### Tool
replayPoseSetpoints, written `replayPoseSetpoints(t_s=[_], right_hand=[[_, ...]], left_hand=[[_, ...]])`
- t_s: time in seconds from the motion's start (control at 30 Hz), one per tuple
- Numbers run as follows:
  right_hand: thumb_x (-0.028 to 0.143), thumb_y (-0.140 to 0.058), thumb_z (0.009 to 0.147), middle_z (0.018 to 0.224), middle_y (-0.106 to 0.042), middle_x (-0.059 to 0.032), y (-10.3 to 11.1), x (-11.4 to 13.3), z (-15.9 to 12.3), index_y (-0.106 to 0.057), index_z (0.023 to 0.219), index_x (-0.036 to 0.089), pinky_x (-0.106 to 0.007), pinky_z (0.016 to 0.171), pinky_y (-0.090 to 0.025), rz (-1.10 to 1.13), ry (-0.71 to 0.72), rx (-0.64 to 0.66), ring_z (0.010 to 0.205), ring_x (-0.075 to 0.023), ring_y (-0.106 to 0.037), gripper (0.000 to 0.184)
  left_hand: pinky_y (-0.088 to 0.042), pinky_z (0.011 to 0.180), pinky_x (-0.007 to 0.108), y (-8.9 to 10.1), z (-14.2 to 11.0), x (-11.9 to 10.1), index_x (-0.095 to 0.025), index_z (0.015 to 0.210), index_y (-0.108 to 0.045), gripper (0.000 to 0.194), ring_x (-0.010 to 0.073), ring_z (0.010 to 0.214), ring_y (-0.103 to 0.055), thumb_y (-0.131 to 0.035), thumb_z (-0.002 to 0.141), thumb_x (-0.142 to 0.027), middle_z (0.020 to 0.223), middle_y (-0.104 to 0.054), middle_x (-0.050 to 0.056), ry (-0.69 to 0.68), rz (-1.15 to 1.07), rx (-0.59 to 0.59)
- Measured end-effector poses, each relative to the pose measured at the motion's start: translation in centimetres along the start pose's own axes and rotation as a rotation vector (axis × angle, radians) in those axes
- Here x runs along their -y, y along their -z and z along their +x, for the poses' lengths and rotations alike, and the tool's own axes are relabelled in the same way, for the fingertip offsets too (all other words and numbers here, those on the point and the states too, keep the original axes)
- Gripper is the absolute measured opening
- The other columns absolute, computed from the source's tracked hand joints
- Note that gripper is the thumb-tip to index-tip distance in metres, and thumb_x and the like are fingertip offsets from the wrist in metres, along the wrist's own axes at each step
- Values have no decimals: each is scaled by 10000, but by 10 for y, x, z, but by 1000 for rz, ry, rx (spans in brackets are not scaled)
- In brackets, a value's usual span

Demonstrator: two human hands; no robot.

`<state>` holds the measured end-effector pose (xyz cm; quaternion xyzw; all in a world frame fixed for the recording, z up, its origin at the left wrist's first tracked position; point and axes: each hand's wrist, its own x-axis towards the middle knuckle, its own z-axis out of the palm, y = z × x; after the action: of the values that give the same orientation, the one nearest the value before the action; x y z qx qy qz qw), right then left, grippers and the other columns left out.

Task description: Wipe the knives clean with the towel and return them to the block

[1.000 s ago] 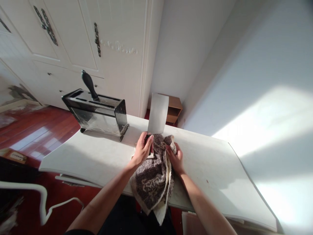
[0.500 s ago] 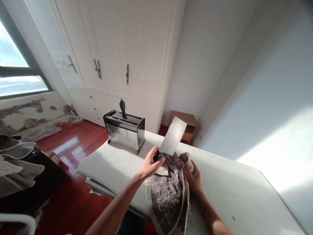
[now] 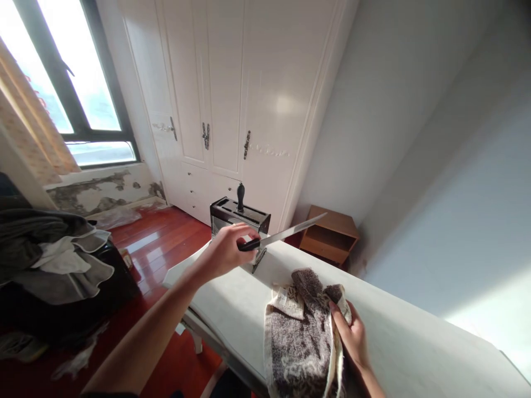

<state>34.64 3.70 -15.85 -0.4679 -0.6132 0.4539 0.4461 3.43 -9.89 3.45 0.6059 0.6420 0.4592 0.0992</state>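
Observation:
My left hand is closed round the black handle of a cleaver, held up above the white table with the blade seen nearly edge-on and pointing right. Just behind that hand stands a metal knife block with one black-handled knife in it. My right hand grips a brown patterned towel that lies bunched on the table and hangs over its front edge.
White wardrobe doors fill the back wall, with a small wooden stand at the right. A window is at the left. Clothes are piled on dark furniture over the red wooden floor.
My left hand lifted the cleaver off the towel and carried it left toward the knife block, turning the blade flat. My head rose and turned left. The right hand stayed on the towel.

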Motion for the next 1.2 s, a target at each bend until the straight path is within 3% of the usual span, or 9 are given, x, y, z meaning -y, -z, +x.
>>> replayPoseSetpoints(t_s=[0.13, 0.33, 0.43, 0.53, 0.73, 0.9, 1.07, 1.2], right_hand=[[637, -691, 687, 976, -730, -81, 0, 1, 0, -669, 1040, 172, -344, 866, -507, -19, -24, -3, 987, -309, -659, 583], [659, -690, 658, 1018, -728, -84, 2, 0, 1, -661, 1058, 178, -369, 920, -479, -36, -68, 0, 1036, -326, -642, 626], [667, -697, 637, 1029, -728, -87, 3, -1, 2, -655, 1074, 177, -387, 946, -465, -45, -87, 3, 1058, -336, -634, 657], [679, -694, 627, 1019, -733, -88, 3, -2, 3, -663, 1047, 179, -389, 942, -469, -64, -105, -8, 1059, -342, -634, 654], [663, -711, 617, 990, -739, -77, 2, 0, 2, -678, 1037, 180, -367, 874, -516, -60, -101, -16, 1022, -339, -655, 640], [661, -724, 594, 966, -742, -82, 1, 3, 2, -686, 1029, 171, -373, 838, -538, -48, -97, -29, 992, -343, -666, 656], [680, -715, 597, 947, -744, -83, 1, 4, 1, -689, 1009, 173, -361, 807, -549, -56, -99, -24, 962, -340, -676, 654], [670, -722, 590, 953, -746, -77, 1, 5, 1, -687, 1028, 179, -363, 795, -550, -59, -113, -28, 987, -347, -670, 660]], left_hand=[[-455, 627, 223, 44, 15, -18, -207, 870, -767, 186, 142, 670, -611, -703, 695, -220, 832, -706, 24, -121, 197, -74], [-456, 670, 244, 104, 42, -48, -229, 782, -780, 205, 151, 645, -614, -798, 579, -249, 687, -701, -18, -66, 355, -75], [-470, 683, 243, 124, 52, -58, -211, 703, -752, 178, 133, 629, -612, -825, 547, -258, 630, -666, -32, -54, 273, -51], [-497, 645, 245, 137, 58, -61, -182, 661, -713, 174, 119, 573, -610, -814, 593, -306, 562, -613, -30, -7, 68, -102], [-554, 542, 280, 143, 66, -59, -123, 707, -676, 270, 164, 566, -649, -864, 548, -232, 607, -631, 34, 44, -283, -94], [-592, 576, 364, 141, 79, -50, -106, 767, -635, 288, 212, 615, -682, -849, 574, -119, 651, -611, 42, 104, -408, -197], [-551, 516, 298, 130, 90, -40, -126, 817, -613, 416, 172, 573, -645, -893, 521, -209, 661, -635, 49, 25, -435, -205], [-513, 525, 250, 114, 96, -37, -110, 817, -627, 360, 140, 598, -633, -847, 620, -317, 703, -664, 73, -95, -491, -194]])
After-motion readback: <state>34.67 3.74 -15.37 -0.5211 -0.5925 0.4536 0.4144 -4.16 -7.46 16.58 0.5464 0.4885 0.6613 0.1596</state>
